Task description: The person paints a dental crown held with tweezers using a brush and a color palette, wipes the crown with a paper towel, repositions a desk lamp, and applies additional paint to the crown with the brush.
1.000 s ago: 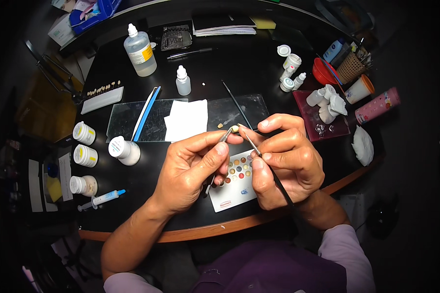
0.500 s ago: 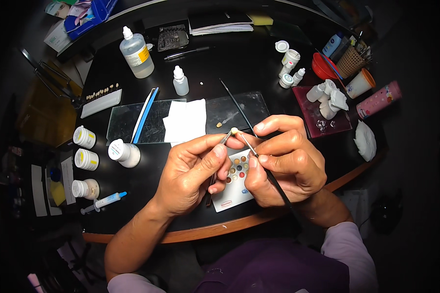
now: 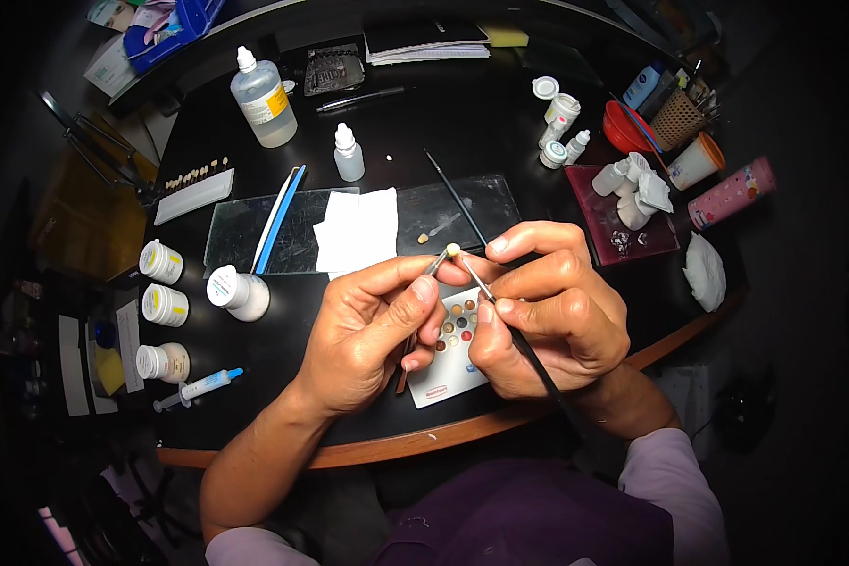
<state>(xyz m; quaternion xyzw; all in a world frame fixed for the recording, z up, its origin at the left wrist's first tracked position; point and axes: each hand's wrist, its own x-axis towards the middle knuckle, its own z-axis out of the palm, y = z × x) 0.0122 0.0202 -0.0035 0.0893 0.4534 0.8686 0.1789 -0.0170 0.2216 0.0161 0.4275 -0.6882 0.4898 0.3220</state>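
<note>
My left hand (image 3: 373, 325) is closed around a slim metal holder, likely tweezers (image 3: 436, 265), whose rear end shows below the palm. At its tip sits a small pale-yellow tooth crown (image 3: 454, 250). In my right hand (image 3: 561, 316) a fine black-handled brush (image 3: 528, 357) is pinched, its tip close beside the crown; I cannot tell whether they touch. A second dark brush (image 3: 453, 193) passes between the right fingers and points away from me. Under both hands lies a white palette card (image 3: 443, 382) with several round colour spots, partly covered.
A white tissue (image 3: 358, 231) and a small tooth piece (image 3: 423, 239) lie on the glass slab (image 3: 226, 236). Jars (image 3: 241, 294) and a syringe (image 3: 198, 388) stand or lie at left. Bottles (image 3: 349, 156) are behind; a dark red tray (image 3: 623, 236) with small containers is at right.
Almost nothing differs. The view has shifted very slightly; both hands keep their grips and the brush tip stays beside the crown.
</note>
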